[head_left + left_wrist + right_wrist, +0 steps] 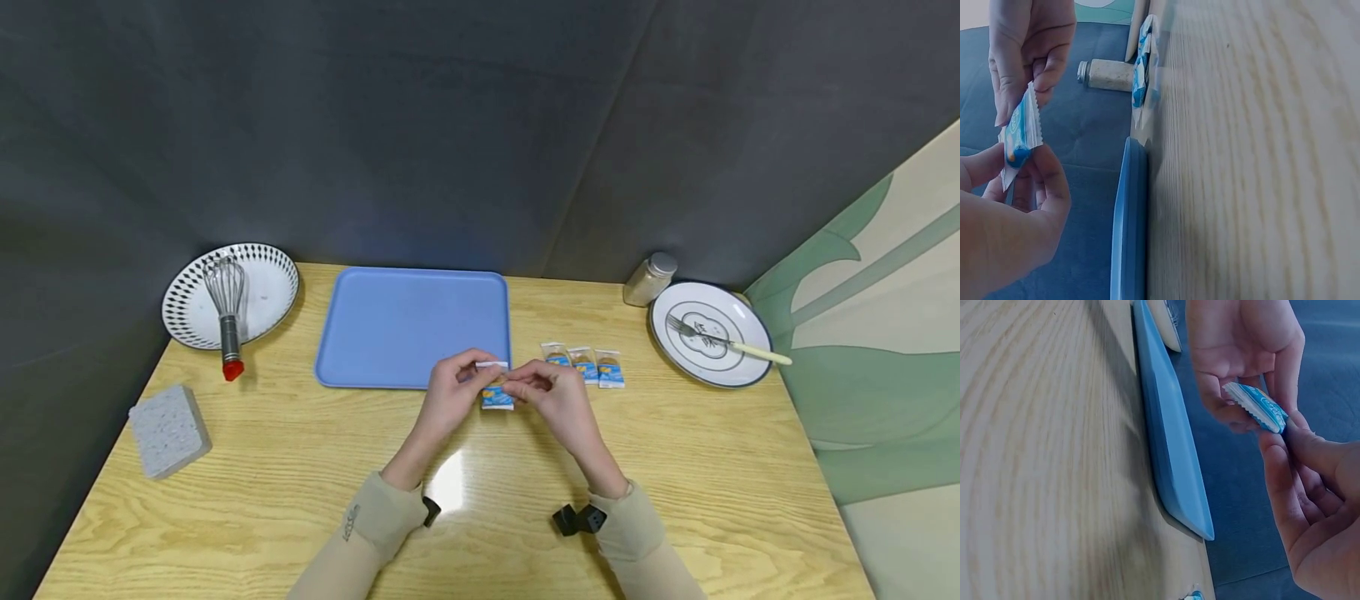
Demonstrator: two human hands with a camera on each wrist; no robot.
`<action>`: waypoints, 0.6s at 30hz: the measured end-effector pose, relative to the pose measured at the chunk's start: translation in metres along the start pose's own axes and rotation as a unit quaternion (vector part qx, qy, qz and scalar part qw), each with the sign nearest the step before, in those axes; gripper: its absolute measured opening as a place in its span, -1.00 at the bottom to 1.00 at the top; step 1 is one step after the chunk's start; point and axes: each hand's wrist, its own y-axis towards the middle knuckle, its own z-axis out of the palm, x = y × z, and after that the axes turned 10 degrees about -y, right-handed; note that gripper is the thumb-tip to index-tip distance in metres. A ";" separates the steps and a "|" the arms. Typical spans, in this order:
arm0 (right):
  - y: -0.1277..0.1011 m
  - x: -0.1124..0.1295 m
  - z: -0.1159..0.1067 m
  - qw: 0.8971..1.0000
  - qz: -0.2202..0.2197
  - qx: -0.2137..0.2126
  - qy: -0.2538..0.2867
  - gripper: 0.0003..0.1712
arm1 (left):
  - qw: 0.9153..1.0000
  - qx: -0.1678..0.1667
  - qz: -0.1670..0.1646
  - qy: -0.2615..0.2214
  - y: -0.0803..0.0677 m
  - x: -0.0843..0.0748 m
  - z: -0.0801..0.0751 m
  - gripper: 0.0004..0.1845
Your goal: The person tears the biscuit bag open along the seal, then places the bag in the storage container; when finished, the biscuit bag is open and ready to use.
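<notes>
A small blue-and-white snack packet (pixel 497 395) is held above the table between both hands, near the front right corner of the blue tray (pixel 420 327). My left hand (pixel 454 390) pinches its left side between thumb and fingers. On the opposite side, the thumb and forefinger of my right hand (pixel 552 395) pinch the packet. Its serrated end shows in both wrist views, and the wrapper (pixel 1017 134) looks sealed where visible. Three similar packets (pixel 583 365) lie in a row on the table, just beyond the right hand.
A patterned plate (pixel 183 304) at the left bears a whisk (pixel 228 321); a grey sponge-like block (pixel 170 431) lies nearer. Toward the right stand a capped jar (pixel 649 281) and a white plate (pixel 675 354) with a fork (pixel 720 339). A dark cloth wall (pixel 420 133) borders the back.
</notes>
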 end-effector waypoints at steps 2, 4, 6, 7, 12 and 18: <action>0.001 0.001 0.000 1.000 0.001 0.006 -0.002 -0.96 | 1.000 -0.009 -0.009 -0.014 -0.001 -0.001 0.000 -0.88; 0.002 0.003 0.000 1.000 0.002 0.007 -0.012 -0.94 | 0.999 -0.018 -0.016 -0.026 -0.001 -0.001 -0.001 -0.87; 0.003 0.006 0.001 1.000 0.004 0.003 -0.023 -0.90 | 0.999 -0.026 -0.019 -0.034 -0.002 -0.001 -0.001 -0.86; 0.004 0.007 0.001 1.000 0.004 0.000 -0.025 -0.89 | 0.999 -0.027 -0.018 -0.037 -0.002 -0.001 -0.002 -0.86; 0.009 0.011 0.002 1.000 -0.009 -0.015 -0.022 -0.87 | 0.999 -0.010 -0.008 -0.040 -0.002 0.000 -0.004 -0.85; 0.017 0.010 0.005 0.999 0.013 0.002 0.029 -0.89 | 0.999 -0.008 -0.006 -0.041 -0.002 0.002 -0.008 -0.85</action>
